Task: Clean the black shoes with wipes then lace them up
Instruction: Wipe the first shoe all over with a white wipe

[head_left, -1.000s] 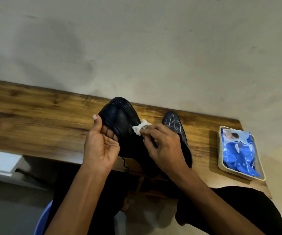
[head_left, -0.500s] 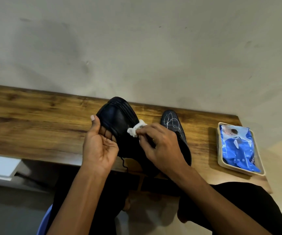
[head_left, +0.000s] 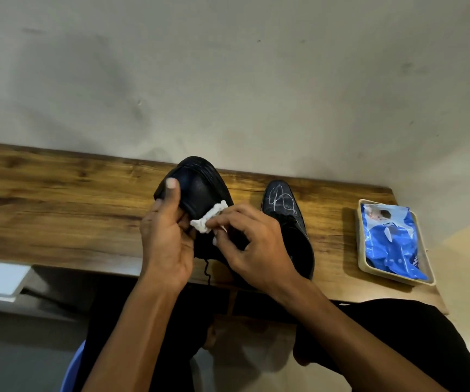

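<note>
The right hand (head_left: 252, 250) hides perhaps half the held shoe (head_left: 199, 190).

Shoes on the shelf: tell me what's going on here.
A person is cleaning a black shoe. The left hand holds it up by the toe, thumb on top, while the right hand presses a crumpled white wipe against its side. A loose lace hangs below. The second shoe rests on the wooden shelf, with white scuff marks on its toe. A blue wipes pack lies in a tray to the right.
</note>
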